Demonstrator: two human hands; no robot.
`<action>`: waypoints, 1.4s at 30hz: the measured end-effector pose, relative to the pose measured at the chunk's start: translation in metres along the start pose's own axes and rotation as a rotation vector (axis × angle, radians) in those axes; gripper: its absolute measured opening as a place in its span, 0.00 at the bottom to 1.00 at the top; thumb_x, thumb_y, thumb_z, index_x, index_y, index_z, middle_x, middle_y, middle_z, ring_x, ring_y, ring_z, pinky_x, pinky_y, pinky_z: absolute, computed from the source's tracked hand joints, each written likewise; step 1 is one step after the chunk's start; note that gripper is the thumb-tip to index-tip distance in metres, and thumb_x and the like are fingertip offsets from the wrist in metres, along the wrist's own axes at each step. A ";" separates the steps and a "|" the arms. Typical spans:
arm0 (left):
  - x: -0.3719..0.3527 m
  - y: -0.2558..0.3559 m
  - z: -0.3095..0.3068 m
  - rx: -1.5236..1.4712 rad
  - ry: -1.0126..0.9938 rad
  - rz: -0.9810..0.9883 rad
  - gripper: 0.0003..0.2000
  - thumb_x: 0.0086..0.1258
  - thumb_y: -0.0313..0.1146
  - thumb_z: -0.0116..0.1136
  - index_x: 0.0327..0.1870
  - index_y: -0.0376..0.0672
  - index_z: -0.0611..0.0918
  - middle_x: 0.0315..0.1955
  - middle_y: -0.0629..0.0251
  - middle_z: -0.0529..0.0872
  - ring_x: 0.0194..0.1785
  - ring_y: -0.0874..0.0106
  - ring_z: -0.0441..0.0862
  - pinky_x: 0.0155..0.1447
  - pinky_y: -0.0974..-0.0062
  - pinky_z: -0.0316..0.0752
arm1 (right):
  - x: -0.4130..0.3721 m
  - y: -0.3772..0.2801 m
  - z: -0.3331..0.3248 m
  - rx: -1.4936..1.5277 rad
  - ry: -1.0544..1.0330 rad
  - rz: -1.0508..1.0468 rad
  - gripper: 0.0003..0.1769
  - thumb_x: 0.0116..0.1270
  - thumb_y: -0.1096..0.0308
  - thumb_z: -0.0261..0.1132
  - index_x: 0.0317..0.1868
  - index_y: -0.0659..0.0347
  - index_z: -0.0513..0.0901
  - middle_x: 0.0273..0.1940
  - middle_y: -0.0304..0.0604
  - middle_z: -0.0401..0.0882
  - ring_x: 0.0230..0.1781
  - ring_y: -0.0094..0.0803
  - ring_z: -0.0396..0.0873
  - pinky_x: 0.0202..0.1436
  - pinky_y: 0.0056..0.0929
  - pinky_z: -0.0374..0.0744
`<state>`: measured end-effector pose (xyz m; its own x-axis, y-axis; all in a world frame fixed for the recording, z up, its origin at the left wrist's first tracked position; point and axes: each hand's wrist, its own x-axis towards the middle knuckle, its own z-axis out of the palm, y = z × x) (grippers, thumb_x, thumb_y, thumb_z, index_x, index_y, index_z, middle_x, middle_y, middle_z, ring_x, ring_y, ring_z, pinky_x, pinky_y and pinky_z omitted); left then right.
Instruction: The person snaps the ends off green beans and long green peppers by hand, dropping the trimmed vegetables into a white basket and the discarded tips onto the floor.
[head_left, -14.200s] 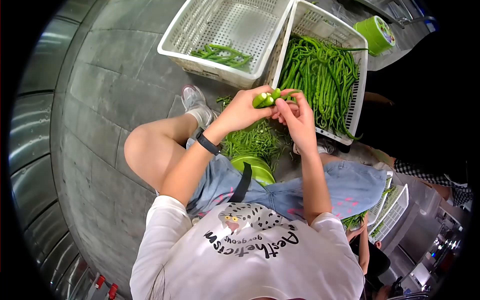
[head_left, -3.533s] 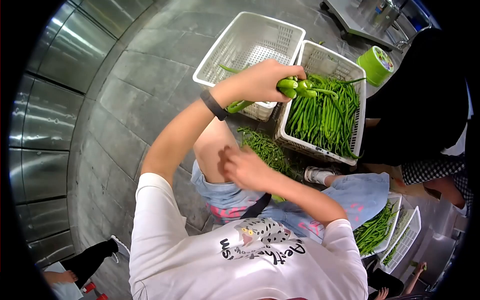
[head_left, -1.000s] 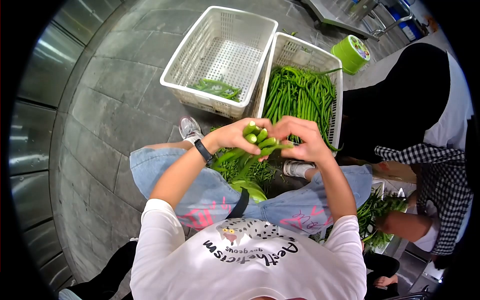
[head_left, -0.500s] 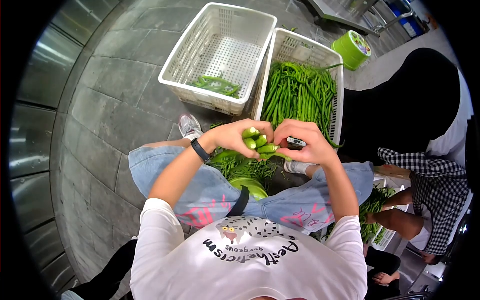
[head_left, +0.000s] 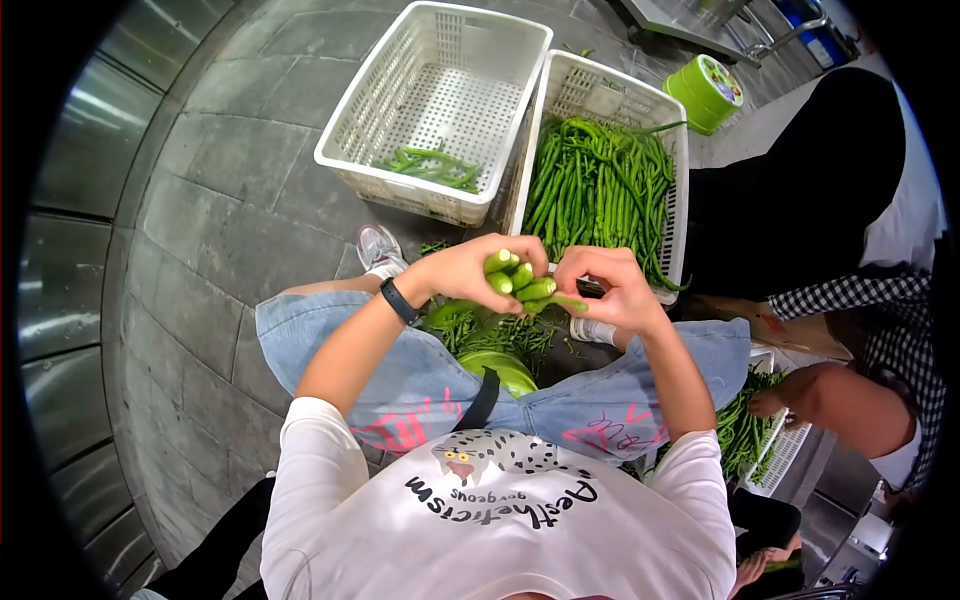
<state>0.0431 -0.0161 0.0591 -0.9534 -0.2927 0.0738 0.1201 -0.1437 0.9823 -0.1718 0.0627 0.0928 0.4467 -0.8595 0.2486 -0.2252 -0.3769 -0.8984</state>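
Observation:
My left hand (head_left: 468,268) is wrapped round a small bunch of long green chili peppers (head_left: 524,274), their pale stemless ends showing on top. At the bunch's right side, my right hand (head_left: 618,288) pinches the thin green stalk (head_left: 568,302) of one pepper between thumb and finger. The lower part of the bunch hangs below my left palm, partly hidden. Under both hands lies a heap of green stems (head_left: 500,335) between my knees, over a bright green tub or stool (head_left: 500,370).
A white crate (head_left: 345,160) ahead on the left holds a few peppers. Beside it, another white crate (head_left: 683,170) is heaped with long green peppers. A green bucket-like stool (head_left: 700,100) stands beyond. At right, a person in a checked sleeve (head_left: 850,292) is near another pepper-filled crate (head_left: 775,465).
My right fingers have shifted slightly and now pinch a stalk drawn out rightward from the bunch. My left hand keeps its hold. The checked sleeve at right has moved.

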 end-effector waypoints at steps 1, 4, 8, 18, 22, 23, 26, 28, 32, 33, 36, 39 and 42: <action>0.000 -0.003 0.000 -0.091 0.040 -0.010 0.18 0.48 0.23 0.67 0.41 0.40 0.75 0.36 0.68 0.79 0.37 0.76 0.76 0.45 0.76 0.72 | -0.003 0.002 0.001 0.006 0.033 0.048 0.09 0.51 0.77 0.70 0.31 0.64 0.78 0.26 0.36 0.76 0.23 0.26 0.75 0.28 0.23 0.74; 0.002 -0.003 0.001 -0.234 0.129 -0.055 0.18 0.54 0.20 0.65 0.44 0.40 0.71 0.38 0.66 0.79 0.40 0.74 0.80 0.45 0.77 0.76 | -0.001 0.002 0.007 -0.077 0.152 0.031 0.10 0.51 0.76 0.71 0.34 0.63 0.79 0.27 0.35 0.76 0.24 0.26 0.75 0.31 0.22 0.75; 0.005 -0.011 0.000 -0.074 0.290 -0.076 0.19 0.52 0.23 0.69 0.41 0.42 0.72 0.36 0.71 0.78 0.41 0.80 0.77 0.46 0.80 0.72 | -0.007 0.009 0.010 0.123 0.211 0.274 0.11 0.56 0.75 0.70 0.39 0.64 0.79 0.29 0.35 0.77 0.29 0.21 0.76 0.37 0.18 0.75; 0.009 -0.017 0.008 0.143 0.384 -0.066 0.19 0.50 0.28 0.73 0.41 0.42 0.76 0.36 0.75 0.77 0.42 0.83 0.73 0.49 0.82 0.69 | -0.011 0.019 0.012 0.549 0.334 0.558 0.06 0.66 0.70 0.62 0.38 0.64 0.77 0.28 0.36 0.78 0.27 0.19 0.73 0.33 0.18 0.73; 0.008 -0.016 0.010 0.118 0.372 -0.033 0.19 0.51 0.28 0.73 0.41 0.42 0.76 0.36 0.75 0.77 0.42 0.83 0.73 0.49 0.82 0.69 | -0.016 0.026 0.018 0.803 0.403 0.588 0.06 0.66 0.70 0.61 0.37 0.64 0.77 0.27 0.38 0.77 0.25 0.22 0.73 0.32 0.20 0.73; 0.008 -0.016 0.010 0.109 0.362 -0.034 0.19 0.51 0.28 0.73 0.41 0.42 0.76 0.36 0.75 0.77 0.42 0.83 0.72 0.49 0.82 0.69 | -0.018 0.030 0.021 0.902 0.421 0.585 0.06 0.66 0.70 0.61 0.37 0.64 0.77 0.27 0.38 0.77 0.25 0.23 0.73 0.31 0.21 0.72; 0.007 -0.020 0.011 0.107 0.354 -0.031 0.18 0.51 0.27 0.73 0.41 0.42 0.76 0.36 0.75 0.77 0.42 0.83 0.72 0.49 0.83 0.68 | -0.021 0.037 0.029 1.104 0.451 0.578 0.06 0.66 0.70 0.60 0.37 0.65 0.76 0.25 0.40 0.75 0.23 0.26 0.71 0.31 0.24 0.71; 0.007 -0.023 0.010 0.129 0.354 -0.012 0.19 0.51 0.27 0.73 0.42 0.42 0.76 0.36 0.76 0.77 0.42 0.83 0.73 0.48 0.83 0.69 | -0.022 0.035 0.032 1.140 0.465 0.581 0.07 0.66 0.69 0.60 0.38 0.65 0.76 0.24 0.40 0.74 0.23 0.27 0.71 0.31 0.25 0.71; 0.009 -0.028 0.007 0.024 0.372 0.012 0.20 0.52 0.25 0.71 0.44 0.42 0.75 0.36 0.71 0.80 0.40 0.80 0.76 0.48 0.81 0.71 | -0.023 0.039 0.036 1.332 0.477 0.461 0.07 0.66 0.67 0.59 0.36 0.64 0.76 0.23 0.38 0.72 0.23 0.25 0.67 0.29 0.23 0.67; 0.009 -0.026 0.007 -0.101 0.388 0.002 0.20 0.52 0.24 0.71 0.44 0.42 0.75 0.36 0.69 0.80 0.40 0.78 0.77 0.47 0.79 0.72 | -0.024 0.042 0.035 1.403 0.470 0.393 0.08 0.66 0.67 0.59 0.35 0.64 0.76 0.23 0.38 0.71 0.23 0.25 0.66 0.28 0.23 0.66; 0.008 -0.022 0.000 -0.376 0.494 0.057 0.19 0.54 0.23 0.66 0.45 0.42 0.73 0.35 0.61 0.82 0.37 0.70 0.81 0.46 0.71 0.77 | -0.033 0.046 0.029 1.202 0.505 0.445 0.07 0.67 0.68 0.58 0.34 0.63 0.76 0.22 0.37 0.71 0.21 0.23 0.65 0.26 0.21 0.64; 0.002 -0.015 -0.023 -0.446 0.667 0.116 0.16 0.60 0.30 0.64 0.47 0.39 0.76 0.38 0.61 0.82 0.40 0.69 0.82 0.48 0.70 0.78 | -0.046 0.054 0.033 0.431 0.251 0.721 0.10 0.64 0.64 0.65 0.31 0.62 0.78 0.23 0.34 0.76 0.22 0.19 0.72 0.26 0.23 0.70; -0.007 -0.019 -0.051 -0.664 0.959 0.037 0.15 0.61 0.35 0.62 0.46 0.38 0.78 0.38 0.60 0.82 0.43 0.70 0.80 0.47 0.70 0.78 | -0.070 0.075 0.049 -0.262 -0.053 0.620 0.13 0.58 0.61 0.68 0.34 0.61 0.80 0.25 0.41 0.78 0.26 0.31 0.79 0.32 0.29 0.76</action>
<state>0.0613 -0.0600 0.0312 -0.3802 -0.8608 -0.3384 0.5352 -0.5031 0.6785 -0.1775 0.1109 -0.0098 0.2080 -0.9280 -0.3091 -0.6530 0.1035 -0.7503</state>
